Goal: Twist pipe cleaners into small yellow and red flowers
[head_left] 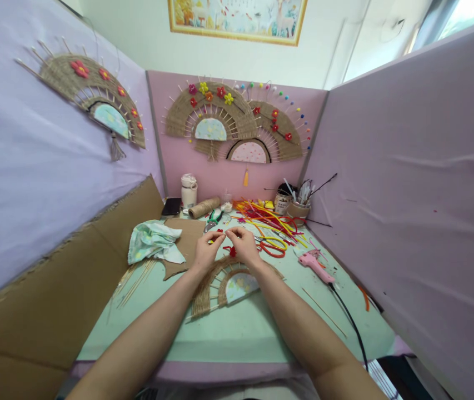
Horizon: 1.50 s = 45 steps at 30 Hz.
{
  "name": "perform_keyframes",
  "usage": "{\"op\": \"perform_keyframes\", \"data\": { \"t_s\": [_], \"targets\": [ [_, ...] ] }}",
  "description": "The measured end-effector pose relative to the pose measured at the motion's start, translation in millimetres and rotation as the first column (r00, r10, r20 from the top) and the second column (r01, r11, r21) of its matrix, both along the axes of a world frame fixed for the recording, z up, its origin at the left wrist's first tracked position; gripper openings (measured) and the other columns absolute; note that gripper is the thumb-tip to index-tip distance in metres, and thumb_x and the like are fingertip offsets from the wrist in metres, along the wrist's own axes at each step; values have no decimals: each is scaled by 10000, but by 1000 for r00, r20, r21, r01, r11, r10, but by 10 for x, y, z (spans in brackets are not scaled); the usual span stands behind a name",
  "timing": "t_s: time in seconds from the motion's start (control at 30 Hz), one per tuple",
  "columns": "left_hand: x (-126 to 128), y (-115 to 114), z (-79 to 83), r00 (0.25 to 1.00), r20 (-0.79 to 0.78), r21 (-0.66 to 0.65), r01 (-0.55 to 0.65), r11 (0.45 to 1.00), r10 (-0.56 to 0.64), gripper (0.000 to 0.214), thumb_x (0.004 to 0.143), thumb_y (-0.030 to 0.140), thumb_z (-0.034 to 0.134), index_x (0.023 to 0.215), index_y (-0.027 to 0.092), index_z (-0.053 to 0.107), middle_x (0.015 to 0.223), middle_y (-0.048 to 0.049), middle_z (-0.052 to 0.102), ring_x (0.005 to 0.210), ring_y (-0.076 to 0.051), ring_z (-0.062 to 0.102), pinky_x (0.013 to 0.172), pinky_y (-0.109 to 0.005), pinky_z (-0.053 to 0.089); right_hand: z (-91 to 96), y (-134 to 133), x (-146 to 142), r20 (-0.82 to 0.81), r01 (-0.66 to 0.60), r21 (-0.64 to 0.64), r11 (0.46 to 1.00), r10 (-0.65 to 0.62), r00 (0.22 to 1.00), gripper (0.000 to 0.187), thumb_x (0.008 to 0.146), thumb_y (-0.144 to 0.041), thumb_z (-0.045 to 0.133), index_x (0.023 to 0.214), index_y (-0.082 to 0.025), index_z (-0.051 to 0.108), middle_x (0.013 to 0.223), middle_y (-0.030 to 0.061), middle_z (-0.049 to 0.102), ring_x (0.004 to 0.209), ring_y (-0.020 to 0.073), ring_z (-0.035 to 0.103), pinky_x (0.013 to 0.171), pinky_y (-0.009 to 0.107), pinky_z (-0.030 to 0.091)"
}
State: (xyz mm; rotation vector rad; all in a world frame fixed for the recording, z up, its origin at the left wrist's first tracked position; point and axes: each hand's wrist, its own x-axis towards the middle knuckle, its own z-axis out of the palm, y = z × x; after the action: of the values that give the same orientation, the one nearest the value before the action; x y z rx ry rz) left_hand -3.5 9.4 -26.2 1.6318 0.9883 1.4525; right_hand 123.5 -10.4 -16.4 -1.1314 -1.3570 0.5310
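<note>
My left hand (208, 251) and my right hand (242, 245) meet above the table, each with thumb and fingers pinched. Between the fingertips shows a little red fuzzy material (220, 230), which looks like pipe cleaner; its full shape is hidden. Under my hands lies a half-round fan (211, 286) woven from twine over thin sticks, with a patterned pale half-circle (239, 286) at its centre. A bent red pipe cleaner piece (232, 251) sits just below my right fingers, by the fan's upper edge. My forearms cover parts of the fan.
Right of my hands lie scissors (276, 253), loose coloured pipe cleaners (270, 216) and a pink glue gun (315, 266) with a black cord. To the left are a crumpled cloth (153, 241), cardboard (184, 239) and sticks. Behind stand pliers (213, 221), a twine roll (204, 207) and a bottle (189, 190).
</note>
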Motion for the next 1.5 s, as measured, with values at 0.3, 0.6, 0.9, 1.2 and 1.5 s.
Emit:
{"op": "perform_keyframes", "data": {
  "t_s": [0.3,0.6,0.9,1.2,1.5],
  "targets": [
    [13,-51,67,999,36,-38,13,999,-12,205,641,369,657,653,165,679,658,-24,633,661,-159,532,665,-268,406,-10,12,6,-45,-62,-28,998,61,997,220,736,-368,567,749,-167,657,728,22,654,687,150,557,671,279,452],
    [20,-14,37,996,39,-142,87,986,-82,247,628,377,673,738,158,698,752,-54,675,748,-190,585,726,-295,433,19,-6,31,-7,-61,-34,998,61,998,187,726,-327,568,698,-158,643,705,21,641,677,144,553,680,270,438],
    [0,35,-15,991,91,-202,117,972,-100,304,636,453,669,719,163,705,688,-46,657,664,-155,547,620,-255,393,24,-9,46,-98,-100,-88,991,91,991,277,761,-368,537,869,-159,682,710,21,647,608,133,539,606,258,436],
    [1,41,2,983,174,-221,101,970,-63,336,591,465,700,719,154,696,691,-46,647,644,-140,536,600,-246,389,10,-46,-2,31,-12,76,997,9,999,172,760,-304,576,806,-192,698,852,50,682,791,171,604,698,280,471],
    [4,31,-1,981,172,-210,126,970,-90,347,570,483,706,706,164,688,699,-44,644,673,-154,540,612,-252,394,-2,-63,-20,93,5,110,994,-15,996,184,785,-296,550,801,-203,709,816,53,670,782,169,598,643,261,466]
  ]
}}
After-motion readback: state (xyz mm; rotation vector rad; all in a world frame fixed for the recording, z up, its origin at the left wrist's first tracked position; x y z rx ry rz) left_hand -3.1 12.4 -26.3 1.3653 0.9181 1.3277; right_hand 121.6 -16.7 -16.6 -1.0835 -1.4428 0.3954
